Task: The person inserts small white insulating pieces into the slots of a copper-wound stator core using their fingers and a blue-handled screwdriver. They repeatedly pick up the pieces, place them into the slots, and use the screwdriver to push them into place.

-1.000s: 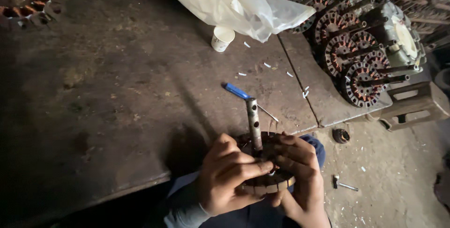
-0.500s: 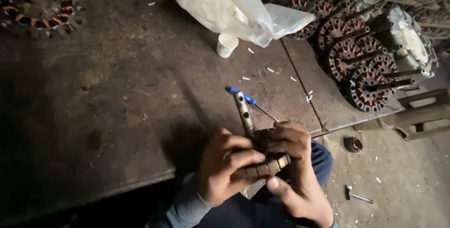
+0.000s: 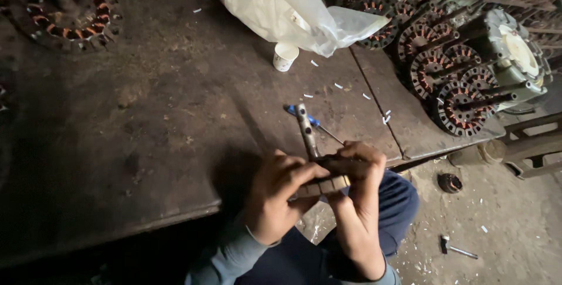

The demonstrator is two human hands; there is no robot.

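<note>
I have the motor core [image 3: 325,179] gripped in both hands, just off the near edge of the bench [image 3: 146,121], above my lap. My left hand [image 3: 278,197] is closed around its left side, fingers wrapped over the top; my right hand [image 3: 363,173] is closed on the right side, fingers curled over the rim. Since a second ago the core has tipped from nearly upright toward the left, so its shaft [image 3: 305,130] now leans over the blue screwdriver [image 3: 310,122] lying on the bench. I judge I am turning it to reach another part. A paper cup [image 3: 285,56] and white bag [image 3: 287,9] sit farther back.
</note>
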